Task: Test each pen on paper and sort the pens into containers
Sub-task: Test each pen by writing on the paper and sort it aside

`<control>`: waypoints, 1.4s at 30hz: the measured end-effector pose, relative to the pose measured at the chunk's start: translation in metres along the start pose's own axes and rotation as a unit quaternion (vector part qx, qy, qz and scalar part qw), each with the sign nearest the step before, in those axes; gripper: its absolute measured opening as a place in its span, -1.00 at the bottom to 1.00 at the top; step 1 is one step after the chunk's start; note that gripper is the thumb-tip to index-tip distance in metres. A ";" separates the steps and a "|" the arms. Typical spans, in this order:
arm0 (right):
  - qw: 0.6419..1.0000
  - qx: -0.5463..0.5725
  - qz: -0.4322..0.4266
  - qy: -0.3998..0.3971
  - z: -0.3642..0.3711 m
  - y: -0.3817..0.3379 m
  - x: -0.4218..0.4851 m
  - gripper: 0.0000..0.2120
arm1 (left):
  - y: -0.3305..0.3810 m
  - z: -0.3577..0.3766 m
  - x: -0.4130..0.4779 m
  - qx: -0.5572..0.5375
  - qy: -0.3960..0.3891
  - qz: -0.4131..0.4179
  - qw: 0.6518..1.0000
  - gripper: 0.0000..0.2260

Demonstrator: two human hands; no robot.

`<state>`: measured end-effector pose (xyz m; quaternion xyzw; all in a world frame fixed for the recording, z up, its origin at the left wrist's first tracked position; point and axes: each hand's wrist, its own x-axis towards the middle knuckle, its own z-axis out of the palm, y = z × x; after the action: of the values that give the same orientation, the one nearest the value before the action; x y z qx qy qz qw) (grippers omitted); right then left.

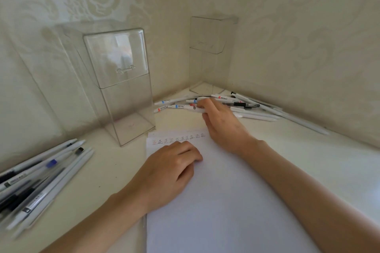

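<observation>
One white pen [193, 109] with a small dark label sits in the right hand's [224, 127] curled fingers, over the far pile of pens [253, 109]. The left hand [170, 172] rests on the paper [216, 201], its fingers loosely bent and holding nothing.

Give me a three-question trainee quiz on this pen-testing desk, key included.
1. True or false: the left hand rests on the paper.
2. Pick one: the right hand grips A) a white pen in the pile at the back, B) the paper, C) a container lid.
3. Fill the gap: the row of test marks runs along the paper's ___ edge, as seen from the person.
Key: 1 true; 2 A; 3 far.
</observation>
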<state>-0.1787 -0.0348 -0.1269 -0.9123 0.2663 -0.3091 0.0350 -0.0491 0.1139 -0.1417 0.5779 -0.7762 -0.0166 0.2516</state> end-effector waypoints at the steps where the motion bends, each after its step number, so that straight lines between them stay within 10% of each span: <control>1: 1.000 -0.020 -0.008 0.023 0.000 -0.001 -0.001 -0.78 | 0.000 0.000 0.000 0.000 0.000 0.000 1.000 -0.69; 20: 0.974 0.108 -0.010 0.200 -0.024 -0.009 0.000 -0.69 | 0.001 0.000 0.001 0.002 -0.001 -0.001 1.000 -0.69; 25: 0.932 0.277 0.212 0.101 -0.037 -0.025 -0.002 -0.46 | -0.003 0.002 0.002 0.015 -0.034 0.015 0.999 -0.66; 33: 0.855 0.425 0.296 0.027 -0.015 -0.010 -0.008 -0.83 | -0.001 0.002 0.007 0.047 -0.142 -0.017 0.989 -0.40; 42: 0.889 0.320 0.321 0.071 -0.007 -0.006 -0.005 -0.64 | 0.008 0.008 0.014 0.037 -0.082 -0.015 0.996 -0.47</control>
<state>-0.1835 -0.0265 -0.1229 -0.6921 0.4325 -0.4136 0.4036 -0.0621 0.1014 -0.1409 0.5952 -0.7854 -0.0389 0.1653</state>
